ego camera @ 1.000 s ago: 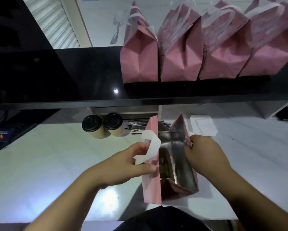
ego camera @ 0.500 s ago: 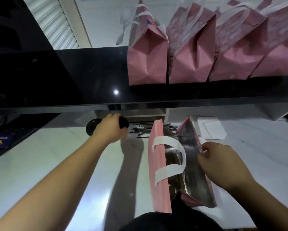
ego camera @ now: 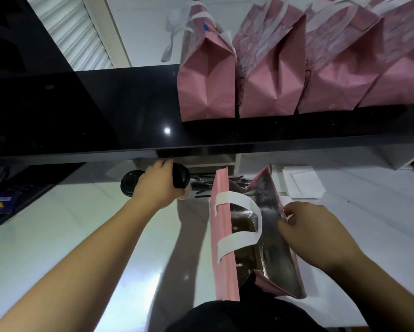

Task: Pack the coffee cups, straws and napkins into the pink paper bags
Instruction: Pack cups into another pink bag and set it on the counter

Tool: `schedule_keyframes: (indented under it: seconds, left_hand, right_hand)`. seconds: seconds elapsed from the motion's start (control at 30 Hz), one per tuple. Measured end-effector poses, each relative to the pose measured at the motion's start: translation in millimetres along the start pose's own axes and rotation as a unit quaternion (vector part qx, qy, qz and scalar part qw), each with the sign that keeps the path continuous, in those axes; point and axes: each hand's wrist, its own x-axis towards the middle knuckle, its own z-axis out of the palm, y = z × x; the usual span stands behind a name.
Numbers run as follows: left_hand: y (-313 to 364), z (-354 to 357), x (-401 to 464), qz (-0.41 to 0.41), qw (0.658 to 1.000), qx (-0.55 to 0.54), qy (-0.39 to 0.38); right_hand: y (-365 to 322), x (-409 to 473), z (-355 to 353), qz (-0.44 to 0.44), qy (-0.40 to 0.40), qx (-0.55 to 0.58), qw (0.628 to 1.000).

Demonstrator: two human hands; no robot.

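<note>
An open pink paper bag point(ego camera: 221, 238) with a silver lining and white handles stands on the white counter in front of me. My right hand point(ego camera: 313, 231) pinches its right rim and holds it open. My left hand point(ego camera: 159, 185) is stretched forward and grips a coffee cup with a black lid point(ego camera: 181, 178). A second black-lidded cup point(ego camera: 130, 182) stands just left of it, partly hidden by my hand. Dark wrapped straws point(ego camera: 204, 182) lie behind the bag. White napkins point(ego camera: 301, 185) lie to the right of the bag.
Several closed pink bags point(ego camera: 208, 85) stand in a row on a glossy black shelf point(ego camera: 81, 116) above the counter. A dark keyboard with a blue card point(ego camera: 0, 204) sits at the far left. The white counter point(ego camera: 45, 236) spreads left and right.
My left hand let go of the bag's handle, reached forward and closed around the right-hand cup. The bag now stands held only by my right hand.
</note>
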Motion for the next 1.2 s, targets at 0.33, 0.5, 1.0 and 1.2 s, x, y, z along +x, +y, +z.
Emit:
schedule_keyframes:
  seconds: [0.33, 0.5, 1.0, 1.2]
  left_hand:
    - [62, -75, -125, 0.090, 0.971, -0.036, 0.218]
    - [112, -98, -138, 0.177, 0.957, -0.119, 0.198]
    - [165, -2, -96, 0.242, 0.954, 0.165, -0.060]
    - [176, 19, -84, 0.192, 0.957, 0.200, -0.082]
  right_hand:
    - [3, 1, -11, -0.026, -0.037, 0.018, 0.999]
    - [6, 1, -14, -0.035, -0.056, 0.028, 0.997]
    - [31, -1, -16, -0.036, -0.032, 0.030, 0.998]
    - [33, -1, -15, -0.037, -0.032, 0.037, 0.998]
